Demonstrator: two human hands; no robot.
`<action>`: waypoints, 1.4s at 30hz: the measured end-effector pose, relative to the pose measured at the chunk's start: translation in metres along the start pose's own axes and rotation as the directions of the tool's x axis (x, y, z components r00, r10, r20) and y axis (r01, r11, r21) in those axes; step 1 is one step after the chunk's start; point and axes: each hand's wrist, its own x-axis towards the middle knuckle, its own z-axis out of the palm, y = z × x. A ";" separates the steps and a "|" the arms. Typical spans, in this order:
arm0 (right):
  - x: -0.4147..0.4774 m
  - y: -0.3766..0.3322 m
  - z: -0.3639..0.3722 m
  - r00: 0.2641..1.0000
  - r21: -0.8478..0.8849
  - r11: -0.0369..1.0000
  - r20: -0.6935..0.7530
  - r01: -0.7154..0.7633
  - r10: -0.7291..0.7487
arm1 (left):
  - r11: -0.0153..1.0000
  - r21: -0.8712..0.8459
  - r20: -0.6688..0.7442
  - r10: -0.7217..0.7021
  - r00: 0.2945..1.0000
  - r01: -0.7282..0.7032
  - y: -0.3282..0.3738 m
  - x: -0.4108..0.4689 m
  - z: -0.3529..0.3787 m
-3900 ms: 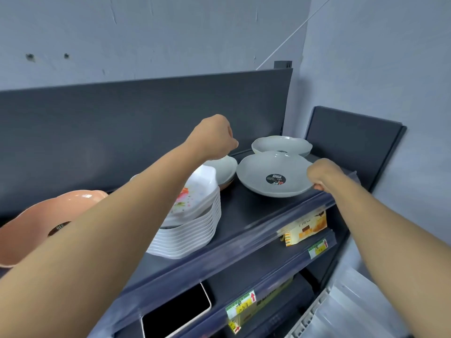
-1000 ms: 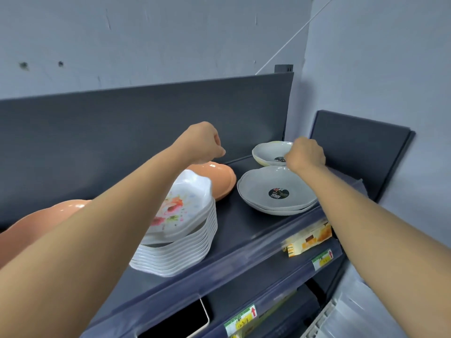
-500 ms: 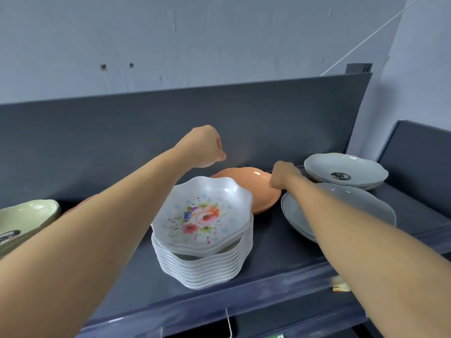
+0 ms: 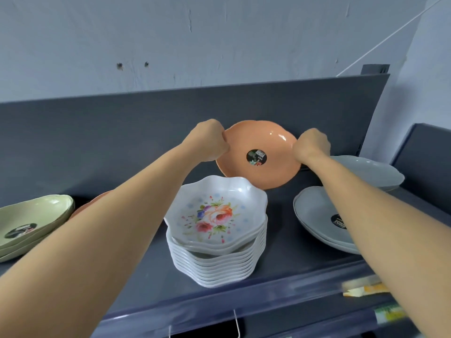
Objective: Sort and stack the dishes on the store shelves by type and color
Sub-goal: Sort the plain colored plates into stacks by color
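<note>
An orange dish [image 4: 258,142] with a dark round sticker is lifted off the shelf and tilted toward me, behind the flowered stack. My left hand [image 4: 210,140] grips its left rim and my right hand [image 4: 311,147] grips its right rim. A stack of several white scalloped plates with a flower print [image 4: 217,230] stands at the middle of the dark shelf [image 4: 288,259]. Grey dishes [image 4: 319,215] lie stacked at the right, with another grey dish [image 4: 373,174] behind them. Green dishes [image 4: 31,218] sit at the far left, next to another orange dish [image 4: 85,206] mostly hidden by my left forearm.
The shelf's dark back panel [image 4: 122,132] rises close behind the dishes, and a side panel [image 4: 422,150] closes the right end. Price tags [image 4: 363,289] hang along the front rail. A lower shelf shows below.
Earlier my right hand moved from the grey dishes to the orange dish on the shelf. Now both hands hold that orange dish by its rims, raised and tilted. The view has shifted left.
</note>
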 end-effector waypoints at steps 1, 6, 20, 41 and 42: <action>-0.003 -0.006 -0.005 1.000 0.029 1.000 -0.029 -0.003 0.004 | 1.000 -0.011 -0.015 0.001 1.000 -0.001 -0.003 -0.001 -0.005; -0.024 -0.042 -0.018 0.992 0.120 0.993 -0.123 0.018 -0.003 | 0.998 -0.059 -0.077 -0.005 0.997 0.001 -0.028 -0.012 -0.037; -0.132 -0.184 0.071 0.949 -0.035 0.967 0.206 0.252 -0.240 | 0.956 -0.001 -0.076 -0.293 0.953 0.294 -0.201 -0.084 -0.096; -0.207 -0.182 0.164 0.915 -0.244 0.938 0.378 0.247 -0.143 | 0.930 0.078 0.049 -0.363 0.930 0.359 -0.288 -0.124 -0.063; -0.206 -0.181 0.165 0.913 -0.251 0.934 0.379 0.256 -0.148 | 0.930 0.080 0.054 -0.363 0.930 0.358 -0.289 -0.125 -0.062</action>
